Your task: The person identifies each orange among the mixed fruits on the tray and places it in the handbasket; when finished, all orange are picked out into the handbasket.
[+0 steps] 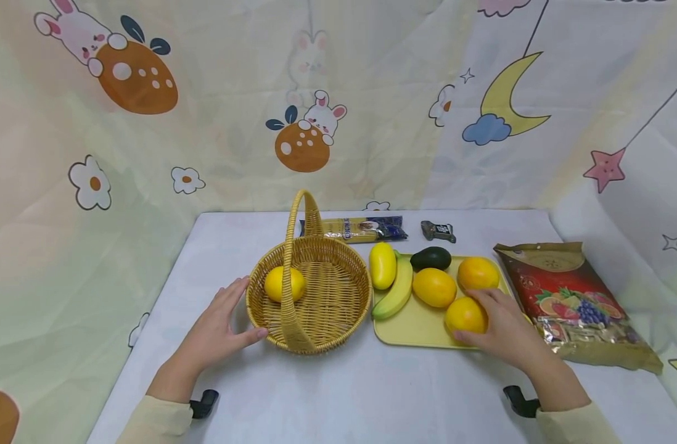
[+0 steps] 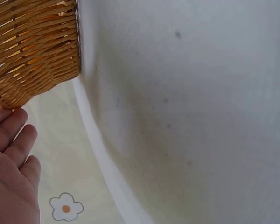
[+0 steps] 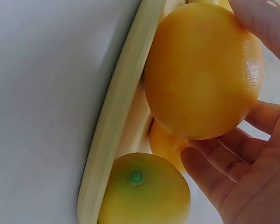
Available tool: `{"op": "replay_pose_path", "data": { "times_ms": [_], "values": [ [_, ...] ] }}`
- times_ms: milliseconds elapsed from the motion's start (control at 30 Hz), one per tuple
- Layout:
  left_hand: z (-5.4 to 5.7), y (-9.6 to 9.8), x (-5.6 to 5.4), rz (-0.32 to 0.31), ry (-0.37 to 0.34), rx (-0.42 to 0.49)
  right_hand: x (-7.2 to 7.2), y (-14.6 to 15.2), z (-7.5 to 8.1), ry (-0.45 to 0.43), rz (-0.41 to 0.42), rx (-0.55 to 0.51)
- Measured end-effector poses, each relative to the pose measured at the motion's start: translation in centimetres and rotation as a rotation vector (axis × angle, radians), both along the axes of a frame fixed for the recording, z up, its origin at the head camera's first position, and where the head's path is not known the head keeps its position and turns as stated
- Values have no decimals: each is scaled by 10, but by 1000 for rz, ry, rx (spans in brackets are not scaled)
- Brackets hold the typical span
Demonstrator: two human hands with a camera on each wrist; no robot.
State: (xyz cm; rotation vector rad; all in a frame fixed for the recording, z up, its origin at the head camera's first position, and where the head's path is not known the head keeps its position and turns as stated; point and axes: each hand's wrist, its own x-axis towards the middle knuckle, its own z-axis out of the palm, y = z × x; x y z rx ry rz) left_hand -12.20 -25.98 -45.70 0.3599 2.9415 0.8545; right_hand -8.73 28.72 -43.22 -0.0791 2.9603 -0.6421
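Note:
My right hand [image 1: 505,330] grips an orange [image 1: 466,316] at the front right of the yellow tray [image 1: 410,336], thumb on its near side and fingers round its far side. Beside it on the tray are another orange [image 1: 478,274], a mango-like yellow-orange fruit [image 1: 434,288], an avocado [image 1: 430,258], a banana [image 1: 396,293] and a long yellow fruit [image 1: 382,266]. A greenish-yellow fruit with a green tip [image 3: 142,191] shows in the right wrist view. My left hand [image 1: 219,330] rests with extended fingers against the left side of the wicker basket [image 1: 338,336], which holds a lemon [image 1: 274,285].
Behind the basket lies a long gold-and-blue packet [image 1: 361,229], with a small dark wrapped packet [image 1: 438,231] to its right. A large red-and-gold bag [image 1: 577,296] lies right of the tray. The basket's tall handle [image 1: 290,265] arches over it. A printed curtain hangs behind.

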Motion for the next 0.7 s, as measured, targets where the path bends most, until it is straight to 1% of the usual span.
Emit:
{"op": "replay_pose_path", "data": {
  "times_ms": [167,433,700],
  "values": [
    [0,0,0,3,3,0,1,-1,-2,11,8,-10],
    [1,1,1,7,-1,-6,1,0,-4,8,-16,-15],
    [1,1,1,6,-6,-3,4,0,-2,18,-14,-17]
  ]
}}
